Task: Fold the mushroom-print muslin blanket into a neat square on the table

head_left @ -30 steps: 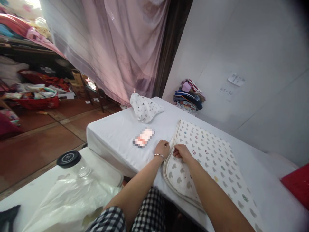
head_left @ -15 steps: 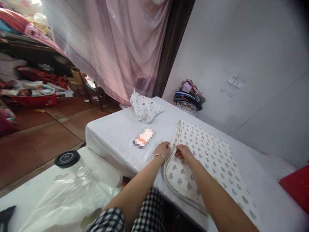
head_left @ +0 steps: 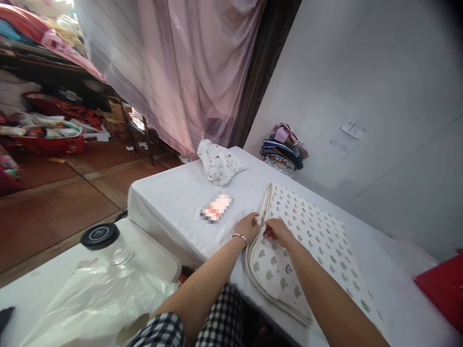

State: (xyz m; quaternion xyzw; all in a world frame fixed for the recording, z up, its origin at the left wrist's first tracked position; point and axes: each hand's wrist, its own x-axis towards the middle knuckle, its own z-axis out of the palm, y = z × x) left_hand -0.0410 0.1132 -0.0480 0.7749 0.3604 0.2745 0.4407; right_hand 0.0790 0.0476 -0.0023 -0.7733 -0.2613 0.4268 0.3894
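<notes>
A folded cream cloth (head_left: 320, 241) printed with grey mushroom shapes and a few coloured ones lies on the white-covered table, its layers stacked along the left edge. At that edge my left hand (head_left: 248, 227), with a bracelet at the wrist, is closed with its fingertips against the layers. Just to the right, my right hand (head_left: 279, 231) pinches the cloth near the same edge, its thumb and fingers together. Parts of the fingers on both hands are hidden. Left of my hands lies a blurred-out flat rectangular object (head_left: 217, 207), apart from both.
A crumpled printed white cloth (head_left: 220, 163) sits at the table's far end. Folded clothes (head_left: 283, 148) are stacked by the wall. Left are a black-lidded jar (head_left: 100, 236) and a clear plastic bag (head_left: 104, 294). A red item (head_left: 443, 289) lies right; a pink curtain (head_left: 195, 62) hangs behind.
The view has shifted slightly. Both hands stay at the cloth's left edge with only slight finger movement; the cloth lies nearly the same.
</notes>
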